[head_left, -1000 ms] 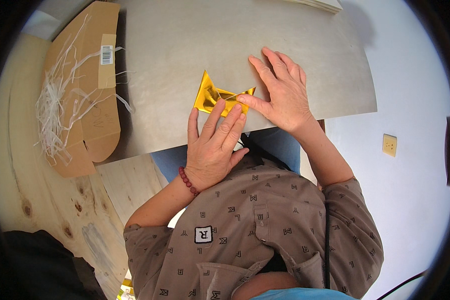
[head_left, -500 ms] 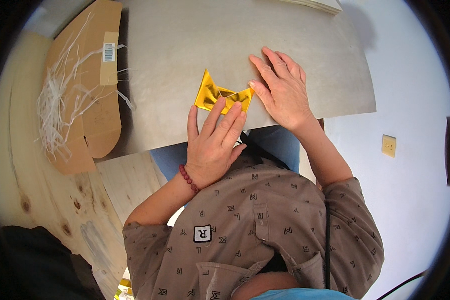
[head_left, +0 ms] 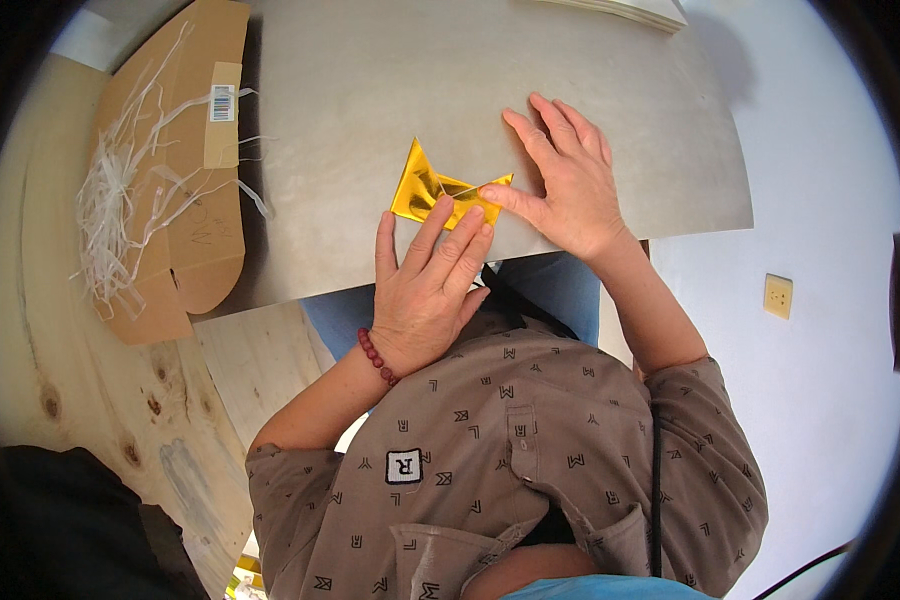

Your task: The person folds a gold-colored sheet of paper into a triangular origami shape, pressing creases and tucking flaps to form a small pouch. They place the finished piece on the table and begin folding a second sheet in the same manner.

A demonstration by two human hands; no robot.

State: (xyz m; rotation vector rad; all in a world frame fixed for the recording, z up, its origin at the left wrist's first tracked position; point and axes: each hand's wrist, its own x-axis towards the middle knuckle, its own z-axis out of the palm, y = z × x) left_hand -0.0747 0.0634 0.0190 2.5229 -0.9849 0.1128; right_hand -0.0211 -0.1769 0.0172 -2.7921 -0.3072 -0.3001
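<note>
A folded sheet of shiny gold foil paper (head_left: 417,185) lies on the grey table, with a tall pointed corner at its left and a smaller point at its right. My left hand (head_left: 428,270) rests on its near edge, fingers stretched out and fingertips pressing the paper down. At the right side, the thumb of my right hand (head_left: 570,190) lies on the paper's right part. The other fingers of that hand are spread and reach over the tabletop beyond it.
At the left a brown cardboard piece (head_left: 205,215) overlaps the table edge, with tangled white plastic strips (head_left: 110,215) on it. A stack of pale sheets (head_left: 635,10) sits at the far edge. A white wall with a socket (head_left: 778,296) stands at the right.
My right thumb has moved left, from the paper's right tip onto its right part. My left hand has stayed in place on the near edge.
</note>
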